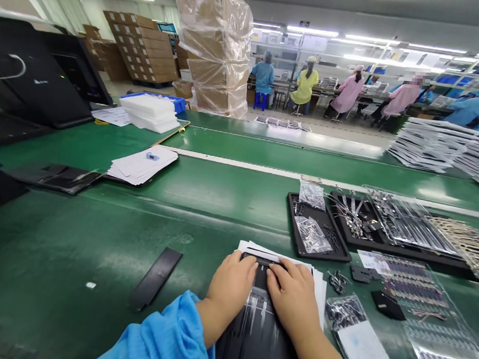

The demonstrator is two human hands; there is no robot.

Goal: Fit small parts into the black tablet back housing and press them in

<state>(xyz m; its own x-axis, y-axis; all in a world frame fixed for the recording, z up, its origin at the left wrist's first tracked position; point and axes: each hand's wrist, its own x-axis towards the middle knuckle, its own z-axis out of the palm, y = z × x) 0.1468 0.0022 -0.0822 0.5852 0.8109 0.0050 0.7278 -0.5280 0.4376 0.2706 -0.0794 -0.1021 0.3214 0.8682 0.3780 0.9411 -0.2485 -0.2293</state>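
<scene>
A flat black plastic housing [265,347] with a glossy recessed middle lies in front of me on a stack of white sheets [319,288]. My left hand [230,283] grips the left side of its far end, fingers bent and pressed together at the edge. Across from it, my right hand [292,294] holds the right side the same way, fingertips curled onto the top edge. Whether a small part sits under my fingertips cannot be made out. To the left lies a dark flat strip [157,278]. Small loose metal parts [338,282] and a bag of parts [362,338] lie at the right.
Black trays [318,227] of bagged parts, cables and metal strips stand at the right, near clear blister trays [438,333]. Paper [141,166] and white foam [149,111] lie back left, by a dark machine [36,75]. Several co-workers [307,85] sit beyond wrapped cartons [217,45].
</scene>
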